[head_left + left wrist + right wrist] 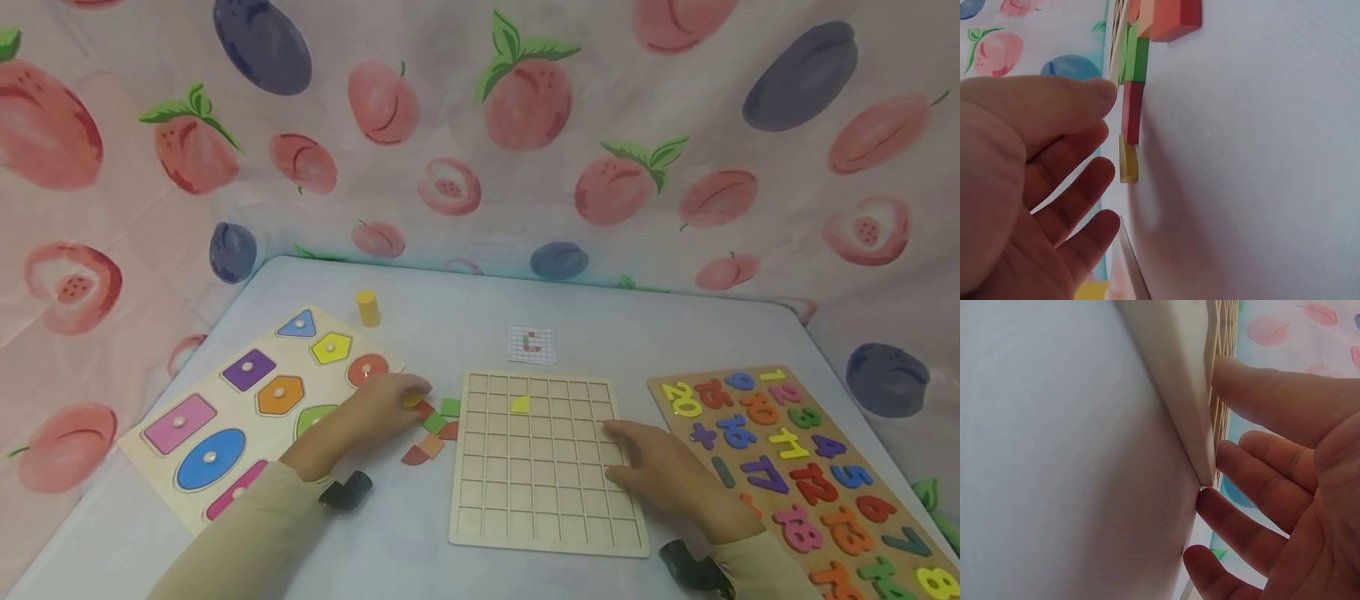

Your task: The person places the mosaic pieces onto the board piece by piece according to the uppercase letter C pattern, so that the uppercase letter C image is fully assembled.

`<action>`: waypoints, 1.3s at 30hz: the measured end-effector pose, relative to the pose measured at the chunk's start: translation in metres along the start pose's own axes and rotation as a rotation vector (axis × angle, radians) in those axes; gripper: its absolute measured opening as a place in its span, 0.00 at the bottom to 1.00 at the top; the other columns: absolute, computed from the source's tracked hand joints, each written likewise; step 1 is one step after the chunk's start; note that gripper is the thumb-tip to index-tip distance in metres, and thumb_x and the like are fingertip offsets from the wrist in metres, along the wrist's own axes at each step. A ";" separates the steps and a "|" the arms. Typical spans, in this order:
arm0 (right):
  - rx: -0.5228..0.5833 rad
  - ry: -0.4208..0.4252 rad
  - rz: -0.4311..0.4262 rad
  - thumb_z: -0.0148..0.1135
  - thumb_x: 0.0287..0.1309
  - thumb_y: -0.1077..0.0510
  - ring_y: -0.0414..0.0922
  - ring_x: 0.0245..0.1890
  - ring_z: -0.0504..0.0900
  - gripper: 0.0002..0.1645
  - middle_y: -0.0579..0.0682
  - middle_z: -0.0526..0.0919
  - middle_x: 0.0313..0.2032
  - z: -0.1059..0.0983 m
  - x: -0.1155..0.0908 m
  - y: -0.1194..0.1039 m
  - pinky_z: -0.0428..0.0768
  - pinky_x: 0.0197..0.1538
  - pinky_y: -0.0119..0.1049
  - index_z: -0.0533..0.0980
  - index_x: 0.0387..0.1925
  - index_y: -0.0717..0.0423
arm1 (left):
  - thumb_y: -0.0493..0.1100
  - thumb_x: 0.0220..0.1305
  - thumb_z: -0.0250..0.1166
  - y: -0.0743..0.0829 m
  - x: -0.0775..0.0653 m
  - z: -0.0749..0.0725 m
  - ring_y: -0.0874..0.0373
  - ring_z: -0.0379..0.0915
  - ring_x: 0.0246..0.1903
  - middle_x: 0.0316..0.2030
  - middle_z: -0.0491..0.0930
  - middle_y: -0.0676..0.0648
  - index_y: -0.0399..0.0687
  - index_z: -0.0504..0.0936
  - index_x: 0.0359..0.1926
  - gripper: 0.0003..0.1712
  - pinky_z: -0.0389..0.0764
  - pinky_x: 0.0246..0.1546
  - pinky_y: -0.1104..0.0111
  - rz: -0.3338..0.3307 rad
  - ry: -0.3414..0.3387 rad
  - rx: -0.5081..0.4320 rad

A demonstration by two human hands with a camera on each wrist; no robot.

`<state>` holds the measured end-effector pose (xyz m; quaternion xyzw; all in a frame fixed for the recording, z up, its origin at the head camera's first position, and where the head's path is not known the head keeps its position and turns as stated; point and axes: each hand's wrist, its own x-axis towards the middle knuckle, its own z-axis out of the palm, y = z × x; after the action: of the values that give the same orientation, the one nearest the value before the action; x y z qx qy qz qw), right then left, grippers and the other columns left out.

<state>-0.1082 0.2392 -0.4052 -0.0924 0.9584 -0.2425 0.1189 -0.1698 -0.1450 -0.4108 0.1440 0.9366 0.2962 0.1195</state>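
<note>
My left hand (384, 408) is above the left end of a small group of coloured wooden blocks, fingers loosely bent and nothing between them. Nearest to it lies a yellow block (1128, 161), then a red block (1132, 112) and a green block (434, 423). A wooden grid board (532, 483) lies to the right of these blocks, with one yellow quarter-round block (521, 405) in its upper part. My right hand (663, 467) is at the board's right edge, thumb over the rim and the other fingers loosely extended alongside.
A shape puzzle board (281, 362) with knobbed pieces lies on the left, and a number puzzle board (806, 450) on the right. A yellow cylinder (368, 308) stands behind the shape puzzle. A small pattern card (532, 344) lies beyond the grid board.
</note>
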 end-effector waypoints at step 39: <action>-0.007 0.011 -0.011 0.73 0.54 0.52 0.66 0.65 0.67 0.39 0.63 0.74 0.64 0.001 0.000 0.002 0.65 0.64 0.63 0.72 0.66 0.61 | 0.36 0.65 0.65 -0.005 0.006 0.006 0.49 0.71 0.60 0.56 0.79 0.46 0.42 0.78 0.62 0.23 0.73 0.61 0.53 -0.070 0.020 -0.032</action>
<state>-0.1081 0.2404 -0.4065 -0.0967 0.9593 -0.2405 0.1122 -0.1743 -0.1441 -0.4197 0.1062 0.9375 0.3080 0.1225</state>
